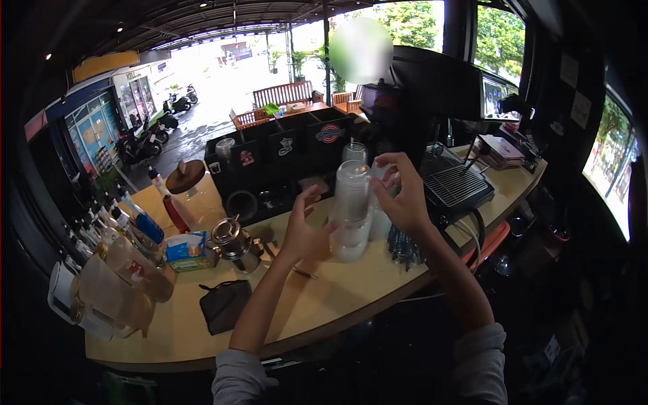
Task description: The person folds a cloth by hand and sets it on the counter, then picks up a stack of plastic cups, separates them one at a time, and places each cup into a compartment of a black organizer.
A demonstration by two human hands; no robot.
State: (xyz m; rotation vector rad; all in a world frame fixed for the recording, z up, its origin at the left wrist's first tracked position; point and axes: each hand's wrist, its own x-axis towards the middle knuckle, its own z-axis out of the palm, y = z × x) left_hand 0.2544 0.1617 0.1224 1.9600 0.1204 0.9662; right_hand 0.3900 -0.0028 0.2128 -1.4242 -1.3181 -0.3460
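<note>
A tall stack of clear plastic cups stands upright on the counter between my two hands. My left hand is at its left side, fingers spread and curved, the thumb pointing toward the cups. On the other side, my right hand is raised near the upper part of the stack, its thumb and fingers apart. Whether either hand touches the cups I cannot tell. Another clear cup stack rises just behind. Dark clear-looking items in a bundle sit below my right hand.
A wooden counter curves across. On it are a dark cloth, a metal pot, a tissue pack, large plastic jugs and several bottles. A machine with a metal grate stands at right.
</note>
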